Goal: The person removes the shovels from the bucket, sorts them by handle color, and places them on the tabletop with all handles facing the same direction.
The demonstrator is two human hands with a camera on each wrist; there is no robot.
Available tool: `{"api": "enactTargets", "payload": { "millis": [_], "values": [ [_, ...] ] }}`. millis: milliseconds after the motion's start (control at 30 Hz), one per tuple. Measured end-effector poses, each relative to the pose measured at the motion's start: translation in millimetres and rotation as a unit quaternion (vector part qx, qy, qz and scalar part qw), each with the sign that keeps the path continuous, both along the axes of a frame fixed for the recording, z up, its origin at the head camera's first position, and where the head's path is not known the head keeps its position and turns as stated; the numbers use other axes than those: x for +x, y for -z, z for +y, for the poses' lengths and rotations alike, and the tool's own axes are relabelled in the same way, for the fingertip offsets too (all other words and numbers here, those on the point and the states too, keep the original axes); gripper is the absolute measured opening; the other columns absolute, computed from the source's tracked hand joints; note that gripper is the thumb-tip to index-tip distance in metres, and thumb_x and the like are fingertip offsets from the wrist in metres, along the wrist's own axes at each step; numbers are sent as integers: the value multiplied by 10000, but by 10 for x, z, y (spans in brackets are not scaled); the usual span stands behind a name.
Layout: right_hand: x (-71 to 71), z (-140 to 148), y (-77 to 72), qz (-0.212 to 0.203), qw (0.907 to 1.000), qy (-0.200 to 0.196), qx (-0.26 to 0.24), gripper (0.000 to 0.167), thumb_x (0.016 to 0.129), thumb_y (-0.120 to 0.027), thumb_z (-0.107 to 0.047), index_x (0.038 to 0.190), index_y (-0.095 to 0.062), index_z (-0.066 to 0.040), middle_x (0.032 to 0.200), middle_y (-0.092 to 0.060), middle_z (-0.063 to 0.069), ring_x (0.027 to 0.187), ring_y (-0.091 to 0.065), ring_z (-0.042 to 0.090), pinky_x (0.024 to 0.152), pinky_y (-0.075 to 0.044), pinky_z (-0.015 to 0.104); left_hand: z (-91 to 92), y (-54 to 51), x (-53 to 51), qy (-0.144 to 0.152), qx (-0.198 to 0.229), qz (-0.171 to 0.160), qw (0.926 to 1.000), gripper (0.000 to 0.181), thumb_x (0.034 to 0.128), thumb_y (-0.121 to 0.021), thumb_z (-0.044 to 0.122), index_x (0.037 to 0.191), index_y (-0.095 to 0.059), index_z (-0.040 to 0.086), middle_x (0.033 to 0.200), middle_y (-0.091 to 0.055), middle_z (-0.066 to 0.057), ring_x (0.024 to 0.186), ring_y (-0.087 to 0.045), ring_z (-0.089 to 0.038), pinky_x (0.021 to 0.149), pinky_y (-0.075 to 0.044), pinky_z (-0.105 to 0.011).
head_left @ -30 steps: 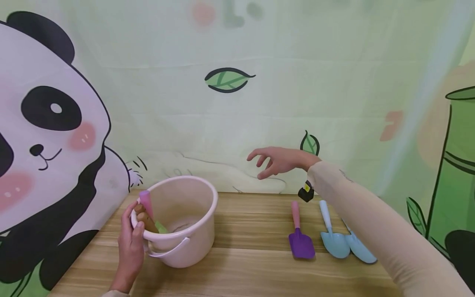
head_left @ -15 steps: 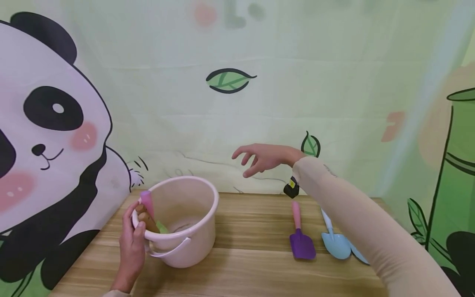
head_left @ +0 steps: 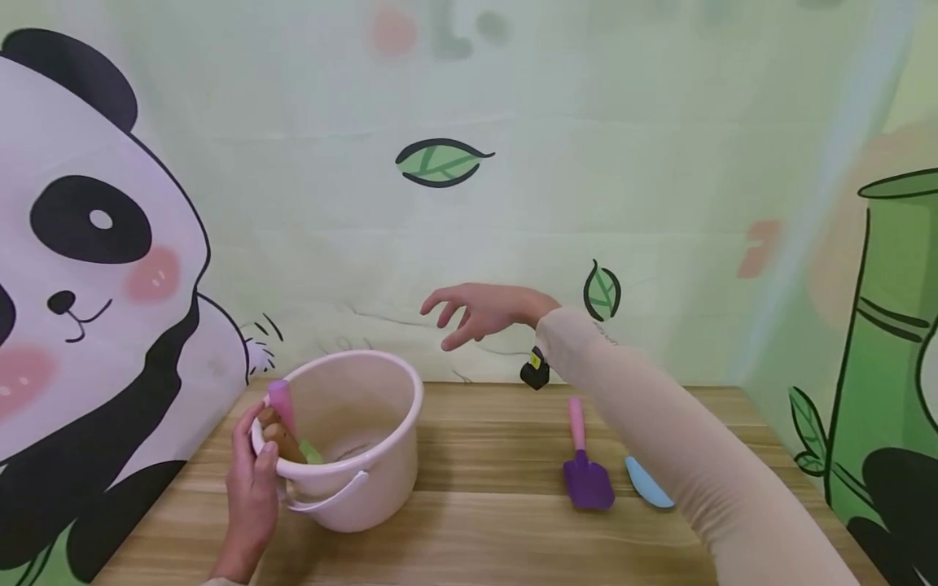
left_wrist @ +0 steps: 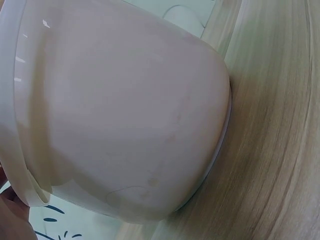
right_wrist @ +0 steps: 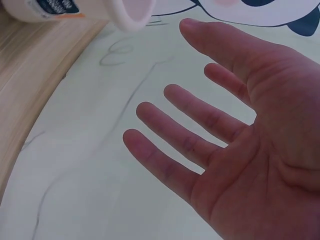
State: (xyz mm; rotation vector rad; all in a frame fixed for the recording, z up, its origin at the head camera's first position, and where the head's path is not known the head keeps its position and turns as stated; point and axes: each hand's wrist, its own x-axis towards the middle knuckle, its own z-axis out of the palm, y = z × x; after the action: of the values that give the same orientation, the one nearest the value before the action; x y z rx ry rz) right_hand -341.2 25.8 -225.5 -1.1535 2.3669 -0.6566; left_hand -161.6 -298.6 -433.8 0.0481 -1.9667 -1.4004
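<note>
Left hand (head_left: 251,492): I see its fingers holding the bucket (head_left: 384,487) by the rim;
Right hand (head_left: 487,312): in the air near the bucket, fingers spread wide;
Bucket: on the worktop (head_left: 484,541); pink handle (head_left: 282,405) inside;
Shovels: purple shovel (head_left: 589,482) right of it; blue blade (head_left: 648,484) partly behind the sleeve (head_left: 652,415)

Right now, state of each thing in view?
Pale-pink round plastic bucket, upright, bail lowered
Pink rod-like handle, slanted inside bucket
Purple square-bladed shovel with pink handle, lying flat
Rounded light-blue blade, lying flat, partly hidden by beige sleeve
Left hand, gripping bucket's rim
Right hand, empty, raised
</note>
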Motion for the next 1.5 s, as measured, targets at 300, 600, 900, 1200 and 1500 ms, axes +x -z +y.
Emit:
{"api": "enactTargets", "payload": {
  "millis": [300, 600, 900, 1200, 1500],
  "values": [
    [3, -343, 68, 76, 9993, -154, -336, 628, 943, -753, -255, 1498, -461, -230, 1385, -587, 72, 1149, -660, 219, 884, -567, 381, -12, 18, 0, -22, 23, 13, 10000, 526, 1036, -402, 121, 1561, -409, 158, 1420, -505, -21, 1151, -499, -50, 926, -385, -95],
    [45, -681, 93, 102, 9976, -359, -591, 562, 941, -753, -246, 1455, -525, -254, 1312, -612, 34, 1031, -689, 160, 868, -578, 395, -22, 32, -21, 68, 30, 192, 9998, 535, 1021, -393, 102, 1556, -409, 123, 1454, -478, 52, 1214, -486, -46, 981, -361, -100],
    [86, -960, 104, -60, 9966, -452, -684, 553, 931, -765, -219, 1440, -554, -255, 1309, -613, 31, 1008, -693, 153, 899, -571, 431, -5, 8, -2, 41, 33, 89, 9999, 528, 1024, -398, 123, 1551, -413, 134, 1476, -477, 5, 1219, -481, -34, 989, -365, -116],
    [139, -1260, 217, -128, 9969, -554, -538, 590, 897, -803, -219, 1428, -555, -284, 1325, -618, 67, 1030, -676, 111, 860, -569, 335, -26, 20, 5, -15, -18, 6, 10000, 526, 1030, -399, 132, 1556, -404, 143, 1496, -471, -45, 1206, -478, -30, 979, -366, -113],
    [278, -1508, 248, -272, 9976, -562, -310, 609, 890, -808, -181, 1419, -531, -304, 1372, -608, 98, 997, -672, 111, 890, -571, 372, -31, 5, 3, 115, 18, -185, 9998, 537, 1042, -396, 154, 1577, -366, 176, 1529, -441, -39, 1241, -461, -52, 1004, -374, -132]
  ]
}}
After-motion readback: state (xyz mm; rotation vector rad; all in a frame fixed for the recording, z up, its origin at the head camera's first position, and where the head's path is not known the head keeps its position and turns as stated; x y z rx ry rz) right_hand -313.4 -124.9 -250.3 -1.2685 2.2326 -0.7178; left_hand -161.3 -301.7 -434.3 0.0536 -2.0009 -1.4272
